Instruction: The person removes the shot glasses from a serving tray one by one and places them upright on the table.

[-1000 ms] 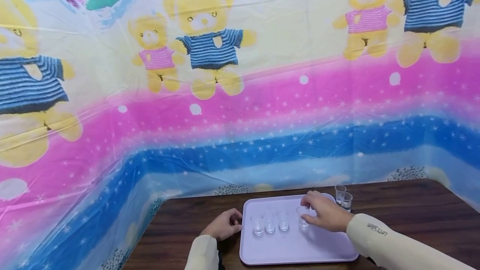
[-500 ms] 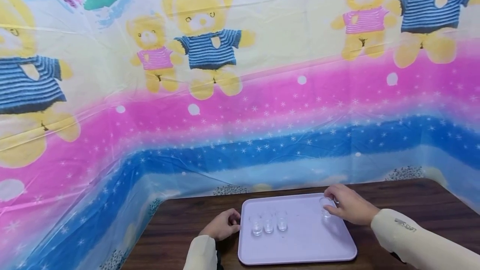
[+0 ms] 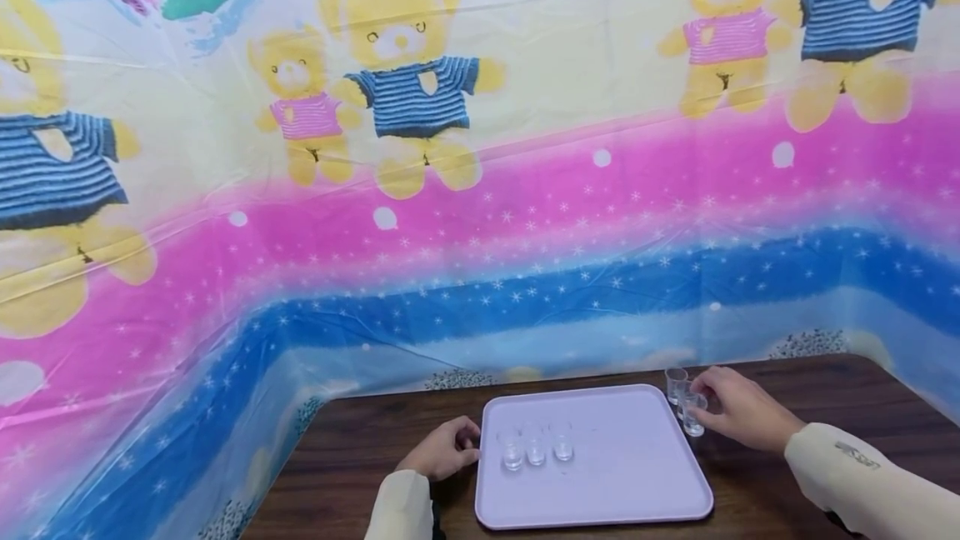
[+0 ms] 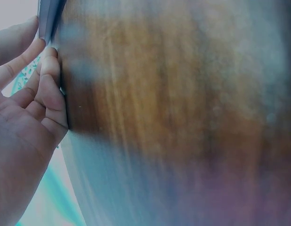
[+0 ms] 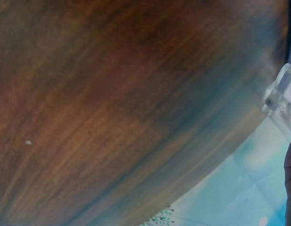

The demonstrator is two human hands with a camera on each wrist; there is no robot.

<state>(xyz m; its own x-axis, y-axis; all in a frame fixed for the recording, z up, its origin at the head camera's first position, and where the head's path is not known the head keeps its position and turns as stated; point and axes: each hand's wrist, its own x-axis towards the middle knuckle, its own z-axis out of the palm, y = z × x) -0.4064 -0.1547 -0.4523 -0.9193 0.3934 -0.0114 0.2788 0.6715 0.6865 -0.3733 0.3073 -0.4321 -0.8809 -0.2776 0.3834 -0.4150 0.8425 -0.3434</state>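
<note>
My right hand (image 3: 742, 411) holds a small clear shot glass (image 3: 694, 418) just off the right edge of the lilac tray (image 3: 600, 494). Beside it on the table stands another shot glass (image 3: 676, 386); overlap hides how many are there. In the right wrist view, clear glass (image 5: 287, 87) and part of a finger show at the right edge. On the left half of the tray, three shot glasses stand in a front row, with more rims (image 3: 559, 428) faint behind them. At the tray's left rim, my left hand (image 3: 444, 450) grips the edge with curled fingers, thumb and fingertip against the rim (image 4: 50, 21).
The dark wood table (image 3: 375, 423) surrounds the tray. Behind it hangs a cloth (image 3: 525, 273) printed with teddy bears and snowflakes, reaching down to the table's back edge.
My right hand has carried the shot glass rightward from over the tray, past its right edge, to beside the glasses on the table. My left hand has stayed at the tray's left rim.
</note>
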